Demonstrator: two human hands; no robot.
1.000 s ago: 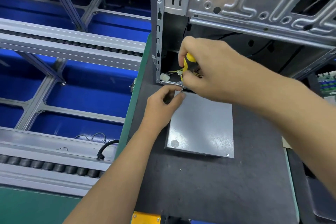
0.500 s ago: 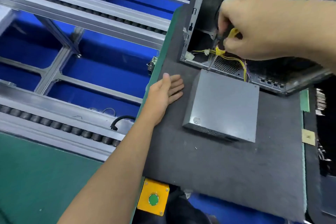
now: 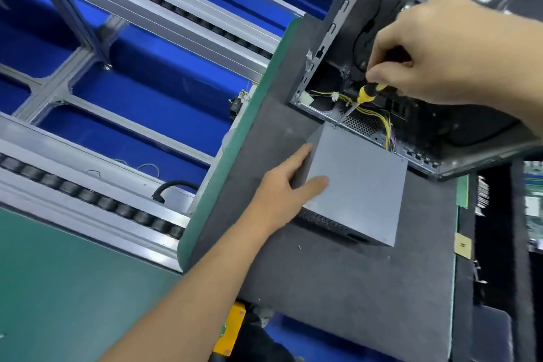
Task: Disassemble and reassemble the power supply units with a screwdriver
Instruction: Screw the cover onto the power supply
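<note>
The right hand's fingers (image 3: 379, 75) are pinching closed around the black-and-yellow handle of the screwdriver (image 3: 364, 94), the right hand (image 3: 435, 47) reaching in from the upper right with its forearm running off the frame's right edge. The screwdriver is slanting down and to the left, handle uppermost, its thin shaft ending with the tip at the far top corner of the power supply unit (image 3: 361, 182). The left hand (image 3: 289, 188) is lying against the unit's near left side, fingers loosely spread and extended, the thumb resting on the grey top face and the other fingers running along the left wall; it is bracing the box rather than closing around it. The left forearm is stretching back toward the lower left. The unit is sitting flat on the dark worktop (image 3: 323, 288), its blank lid facing up, just in front of the open computer case (image 3: 349, 38), where yellow wires (image 3: 379, 117) are trailing. No readable writing is showing on the unit.
</note>
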